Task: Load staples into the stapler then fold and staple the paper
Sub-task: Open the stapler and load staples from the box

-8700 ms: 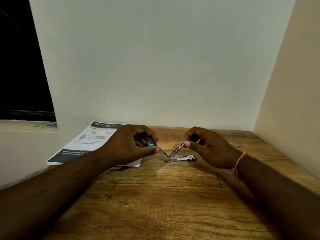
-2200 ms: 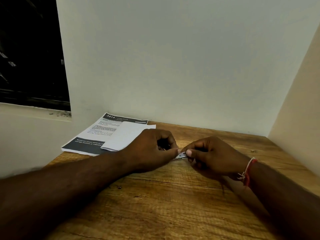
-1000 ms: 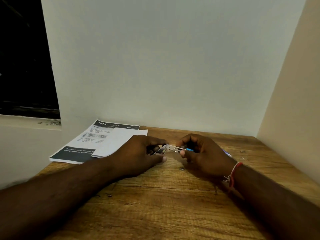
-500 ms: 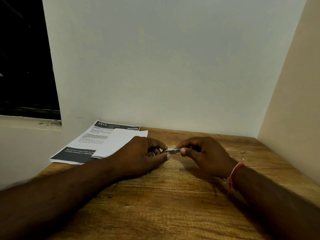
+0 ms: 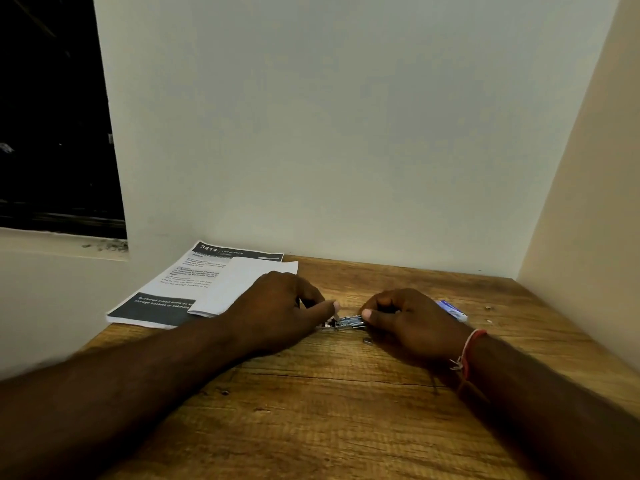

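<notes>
Both forearms come in from the bottom corners of the frame and meet just below centre, with the wrists lying low over the wooden table (image 5: 346, 410). The left hand (image 5: 277, 306) is knuckles-up. Its fingers are curled under and its thumb stretches right to pinch the left end of the stapler (image 5: 346, 322). The right hand (image 5: 412, 320) mirrors it: the fingers are bent over the top and the thumb tip presses against the stapler's right end. A red thread bracelet (image 5: 467, 351) circles the right wrist.

The stapler is small, metallic and silvery with a hint of blue. It lies flat, or nearly so, on the table between the two thumbs at the centre of the frame. Only a short middle stretch shows, since both ends are covered by fingers. It is blurred, so I cannot tell whether its arm is fully closed.

A tiny dark metal piece (image 5: 367, 340) lies on the wood just below the stapler; what it is cannot be made out. A blue-and-white object (image 5: 452, 310) peeks out behind the right hand, mostly hidden. Left of centre, a folded white paper (image 5: 242, 285) rests on a printed sheet (image 5: 187, 289), and the left hand covers its lower right corner.
</notes>
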A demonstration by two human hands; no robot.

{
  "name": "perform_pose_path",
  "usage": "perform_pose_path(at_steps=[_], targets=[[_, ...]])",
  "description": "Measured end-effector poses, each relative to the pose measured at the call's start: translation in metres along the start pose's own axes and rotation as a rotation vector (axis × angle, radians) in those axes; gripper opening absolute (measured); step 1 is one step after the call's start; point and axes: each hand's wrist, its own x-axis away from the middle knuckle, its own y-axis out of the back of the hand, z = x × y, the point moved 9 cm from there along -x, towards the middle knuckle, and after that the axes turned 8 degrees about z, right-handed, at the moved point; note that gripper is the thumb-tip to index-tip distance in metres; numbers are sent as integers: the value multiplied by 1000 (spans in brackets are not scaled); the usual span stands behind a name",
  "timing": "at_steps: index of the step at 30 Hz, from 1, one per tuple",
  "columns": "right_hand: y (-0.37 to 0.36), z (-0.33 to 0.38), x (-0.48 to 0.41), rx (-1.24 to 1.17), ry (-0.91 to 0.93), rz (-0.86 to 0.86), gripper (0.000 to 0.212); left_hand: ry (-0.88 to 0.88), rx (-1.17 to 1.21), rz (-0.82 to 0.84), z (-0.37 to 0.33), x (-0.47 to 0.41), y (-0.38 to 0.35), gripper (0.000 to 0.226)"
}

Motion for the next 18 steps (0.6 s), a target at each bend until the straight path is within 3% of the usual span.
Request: perform_pose_path(at_steps=[13,18], targets=[[6,-2,-3,134,47,-60,15,97,23,-46,2,-1,-11,50],[42,-3,2,173,36,-245,11,97,41,-39,1,-1,-9,53]])
